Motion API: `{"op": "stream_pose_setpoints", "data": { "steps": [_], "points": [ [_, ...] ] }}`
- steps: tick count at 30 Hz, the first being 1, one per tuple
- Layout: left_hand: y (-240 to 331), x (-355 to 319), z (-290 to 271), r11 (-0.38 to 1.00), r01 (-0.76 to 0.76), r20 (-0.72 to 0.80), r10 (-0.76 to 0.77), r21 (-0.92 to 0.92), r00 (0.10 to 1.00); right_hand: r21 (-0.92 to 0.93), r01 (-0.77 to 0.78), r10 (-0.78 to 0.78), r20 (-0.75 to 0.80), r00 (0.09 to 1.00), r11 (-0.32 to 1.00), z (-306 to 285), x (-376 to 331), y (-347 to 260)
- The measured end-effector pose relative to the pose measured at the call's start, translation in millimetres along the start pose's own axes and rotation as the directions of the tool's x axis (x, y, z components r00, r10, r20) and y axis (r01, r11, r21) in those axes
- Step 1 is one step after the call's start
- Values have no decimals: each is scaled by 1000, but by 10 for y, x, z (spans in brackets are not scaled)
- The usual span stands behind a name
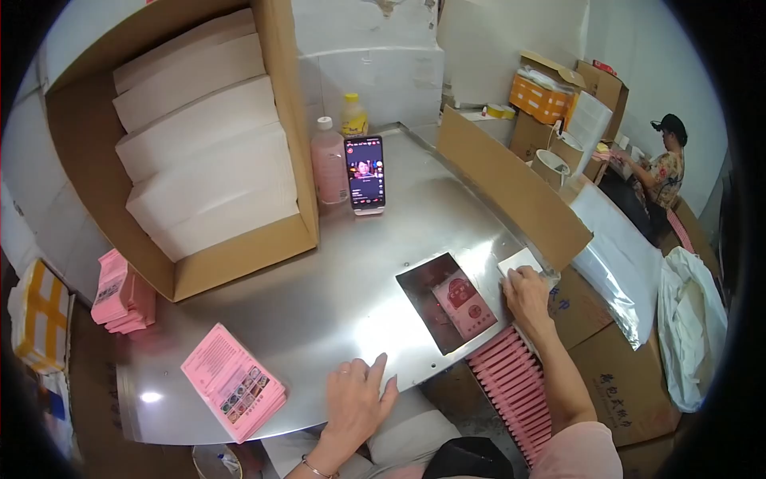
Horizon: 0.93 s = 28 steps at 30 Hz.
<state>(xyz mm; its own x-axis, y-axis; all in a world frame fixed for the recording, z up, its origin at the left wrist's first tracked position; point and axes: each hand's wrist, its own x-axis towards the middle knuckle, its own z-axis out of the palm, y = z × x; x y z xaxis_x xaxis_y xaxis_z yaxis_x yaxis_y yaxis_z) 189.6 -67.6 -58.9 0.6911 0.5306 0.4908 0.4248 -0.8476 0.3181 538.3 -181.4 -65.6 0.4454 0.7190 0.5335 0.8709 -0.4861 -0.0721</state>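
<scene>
My left hand [357, 403] hovers over the front edge of the metal table [319, 295], its fingers spread and nothing in them. To the right, my right hand [527, 297] has its fingers curled over a flat white piece of folded paper [520, 262] at the table's right edge. Between the hands, a rectangular opening [423, 295] in the tabletop holds a pink printed packet [463, 305]. Below it, a long row of pink packets [515, 383] stands on edge beside my right forearm. A stack of pink printed sleeves [231, 383] lies left of my left hand.
A large cardboard box [247, 267] with white paper stacks [215, 176] fills the back left. A lit phone [365, 172], a pink bottle [328, 164] and a yellow-capped bottle [354, 118] stand beside it. A cardboard flap [511, 184] edges the right. Another person [666, 172] sits far right.
</scene>
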Motion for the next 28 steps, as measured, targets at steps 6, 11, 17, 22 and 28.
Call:
{"op": "stream_pose_setpoints", "data": {
  "steps": [6,11,17,22,28],
  "points": [
    [-78,-67,-54,998,-30,-26,29,-48,999,37,60,-50,-233,971,997,-206,158,-750],
    [-148,-126,-215,955,26,57,-10,-294,998,357,382,-334,-191,923,852,-93,284,-1515],
    [-503,48,-988,974,-76,-80,60,-212,995,772,319,-331,-148,932,551,-121,740,-2353],
    [-1534,398,-1226,985,169,-248,-171,-28,954,908,117,-307,14,952,403,72,1350,-3142],
    [-3023,1185,-1285,850,525,-644,-420,-33,639,862,63,93,-126,988,503,538,2216,-3802]
  ]
}}
